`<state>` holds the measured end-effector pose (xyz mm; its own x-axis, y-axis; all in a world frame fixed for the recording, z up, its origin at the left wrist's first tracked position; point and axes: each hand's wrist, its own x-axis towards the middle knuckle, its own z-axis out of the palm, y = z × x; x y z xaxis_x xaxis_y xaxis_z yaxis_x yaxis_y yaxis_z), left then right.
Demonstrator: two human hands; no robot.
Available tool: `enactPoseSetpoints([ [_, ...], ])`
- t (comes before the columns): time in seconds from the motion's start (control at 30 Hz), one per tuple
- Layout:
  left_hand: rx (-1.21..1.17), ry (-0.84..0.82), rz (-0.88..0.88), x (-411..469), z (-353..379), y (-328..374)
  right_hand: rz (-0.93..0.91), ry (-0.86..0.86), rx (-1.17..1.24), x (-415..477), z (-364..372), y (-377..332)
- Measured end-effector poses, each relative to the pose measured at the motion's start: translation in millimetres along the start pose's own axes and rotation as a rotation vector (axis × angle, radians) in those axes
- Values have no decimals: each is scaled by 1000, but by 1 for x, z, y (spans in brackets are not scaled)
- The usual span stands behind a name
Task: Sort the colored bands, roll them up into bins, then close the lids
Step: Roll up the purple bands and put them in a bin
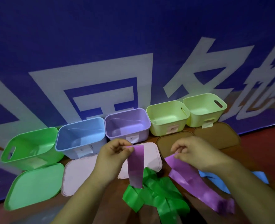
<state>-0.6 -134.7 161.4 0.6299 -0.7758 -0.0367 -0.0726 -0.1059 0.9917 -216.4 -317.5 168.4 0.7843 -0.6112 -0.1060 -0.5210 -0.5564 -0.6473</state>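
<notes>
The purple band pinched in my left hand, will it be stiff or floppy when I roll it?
Probably floppy: the purple band hangs limp from the pinch of the left hand. Likely very light, since fingertips alone carry it. Its glossy sheen suggests it may be slippery, so a roll could loosen.
</notes>
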Motion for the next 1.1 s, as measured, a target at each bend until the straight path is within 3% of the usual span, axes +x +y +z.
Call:
enactPoseSetpoints([
  [0.23, -20, 32, 83, -11, -18, 27, -91, 73, -34, -10, -10, -51],
  [0.57, 14, 56, 118, -26, -32, 39, -164, 171, 195, -21, -7, -99],
  [1.1, -10, 87, 154, -30, -42, 57, -276, 124, 502, -24, -7, -140],
])
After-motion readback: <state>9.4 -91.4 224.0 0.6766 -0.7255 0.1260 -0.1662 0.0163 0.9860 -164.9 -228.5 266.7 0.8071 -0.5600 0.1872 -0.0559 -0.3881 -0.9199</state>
